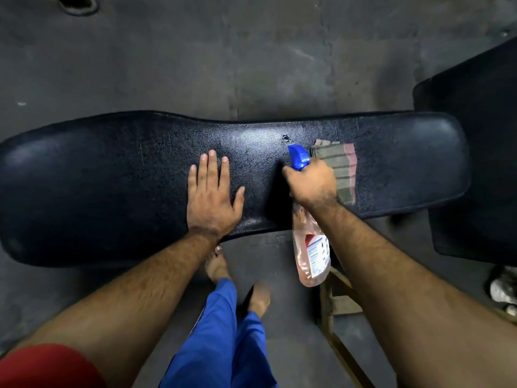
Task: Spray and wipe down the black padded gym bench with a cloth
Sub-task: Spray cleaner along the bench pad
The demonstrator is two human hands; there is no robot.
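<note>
The black padded bench [112,177] runs left to right across the middle of the view. My left hand [212,194] lies flat on its centre, fingers spread, holding nothing. My right hand [312,183] grips the neck of a spray bottle [312,256] with pinkish liquid; its blue nozzle [298,156] points away from me over the pad, and the bottle body hangs below the bench's near edge. A folded striped cloth [342,166], greenish with a pink border, rests on the pad just right of my right hand, partly hidden by it.
A second black pad [475,163] stands at the right, touching the bench's end. A yellowish metal frame [333,303] sits on the grey floor [195,65] under my right arm. My bare feet [218,264] and blue trousers are below the bench. A small tear [285,138] marks the pad.
</note>
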